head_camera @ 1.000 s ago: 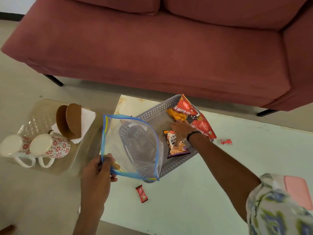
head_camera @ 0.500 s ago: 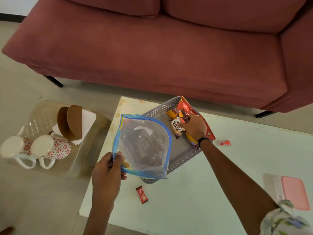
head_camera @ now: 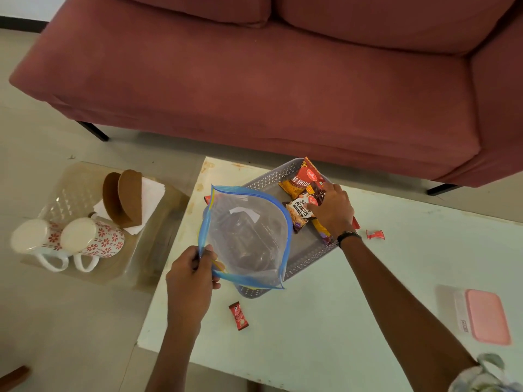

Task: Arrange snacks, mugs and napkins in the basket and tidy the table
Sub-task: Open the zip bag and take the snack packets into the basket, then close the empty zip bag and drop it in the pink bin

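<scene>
snack packets [head_camera: 303, 193] in grey basket [head_camera: 307, 258], mugs [head_camera: 68, 241] aside

There is only the one view, from the person's head, looking steeply down and forward over the pale table [head_camera: 325, 321] toward the red sofa [head_camera: 268, 80]. It sits close above both forearms. Edges bend, probably from the wide lens, and the side tray [head_camera: 85, 278] lies at left.

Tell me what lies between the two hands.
In the head view, the open zip bag held by the left hand and the peanut packet in the basket lie before the right hand.
</scene>
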The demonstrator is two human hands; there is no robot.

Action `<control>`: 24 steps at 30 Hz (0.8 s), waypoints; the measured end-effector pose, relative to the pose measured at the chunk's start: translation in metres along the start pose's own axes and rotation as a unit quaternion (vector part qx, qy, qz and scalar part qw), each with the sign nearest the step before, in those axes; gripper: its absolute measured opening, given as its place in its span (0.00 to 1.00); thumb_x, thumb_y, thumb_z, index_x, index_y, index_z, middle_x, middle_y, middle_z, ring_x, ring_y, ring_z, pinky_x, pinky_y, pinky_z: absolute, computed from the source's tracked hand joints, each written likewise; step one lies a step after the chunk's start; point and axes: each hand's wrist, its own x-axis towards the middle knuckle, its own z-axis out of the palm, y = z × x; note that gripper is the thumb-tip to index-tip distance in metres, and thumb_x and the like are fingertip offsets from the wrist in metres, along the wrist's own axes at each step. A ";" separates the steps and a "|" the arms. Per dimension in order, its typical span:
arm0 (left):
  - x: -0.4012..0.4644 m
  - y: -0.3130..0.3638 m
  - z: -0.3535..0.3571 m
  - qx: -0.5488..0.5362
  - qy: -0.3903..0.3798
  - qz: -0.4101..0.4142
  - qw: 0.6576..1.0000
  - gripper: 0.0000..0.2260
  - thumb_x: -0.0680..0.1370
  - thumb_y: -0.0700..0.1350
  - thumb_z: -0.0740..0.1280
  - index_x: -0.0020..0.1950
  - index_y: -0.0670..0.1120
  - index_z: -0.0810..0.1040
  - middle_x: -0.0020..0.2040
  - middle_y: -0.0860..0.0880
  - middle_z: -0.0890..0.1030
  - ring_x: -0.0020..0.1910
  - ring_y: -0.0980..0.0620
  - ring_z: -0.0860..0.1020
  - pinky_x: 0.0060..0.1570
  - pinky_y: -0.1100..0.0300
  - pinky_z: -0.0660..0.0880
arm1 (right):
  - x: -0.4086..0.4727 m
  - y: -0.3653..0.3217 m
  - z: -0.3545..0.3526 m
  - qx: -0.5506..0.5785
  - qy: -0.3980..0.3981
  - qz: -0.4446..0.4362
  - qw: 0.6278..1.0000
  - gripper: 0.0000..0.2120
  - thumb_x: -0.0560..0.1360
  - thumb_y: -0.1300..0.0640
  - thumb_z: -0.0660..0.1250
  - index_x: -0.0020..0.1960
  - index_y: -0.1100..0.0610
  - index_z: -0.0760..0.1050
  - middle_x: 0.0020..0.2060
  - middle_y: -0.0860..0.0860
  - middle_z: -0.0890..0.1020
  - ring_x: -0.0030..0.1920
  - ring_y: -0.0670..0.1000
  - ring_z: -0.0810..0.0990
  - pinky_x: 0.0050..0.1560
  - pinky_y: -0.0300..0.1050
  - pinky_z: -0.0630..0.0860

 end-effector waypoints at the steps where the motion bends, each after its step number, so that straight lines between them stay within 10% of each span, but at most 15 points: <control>1: -0.001 0.001 0.000 -0.006 0.003 -0.006 1.000 0.12 0.79 0.44 0.62 0.37 0.42 0.76 0.24 0.52 0.77 0.23 0.60 0.75 0.25 0.67 0.75 | -0.005 -0.002 -0.003 0.027 0.002 -0.023 0.999 0.30 0.73 0.50 0.69 0.71 0.57 0.64 0.67 0.56 0.72 0.66 0.58 0.71 0.62 0.56 0.72; 11: -0.035 0.052 0.001 -0.126 0.040 -0.074 0.988 0.11 0.78 0.41 0.62 0.39 0.36 0.76 0.33 0.41 0.76 0.27 0.50 0.73 0.23 0.66 0.75 | -0.174 -0.064 -0.111 0.371 0.004 -0.150 0.916 0.12 0.77 0.48 0.62 0.58 0.51 0.75 0.54 0.42 0.79 0.55 0.37 0.77 0.50 0.29 0.76; 24: -0.107 0.141 -0.053 -0.293 0.011 -0.136 0.946 0.10 0.77 0.37 0.63 0.35 0.42 0.74 0.28 0.45 0.72 0.15 0.60 0.69 0.19 0.69 0.70 | -0.240 -0.085 -0.213 0.286 0.114 -0.316 0.897 0.12 0.69 0.59 0.73 0.53 0.56 0.80 0.50 0.45 0.82 0.51 0.37 0.78 0.53 0.34 0.76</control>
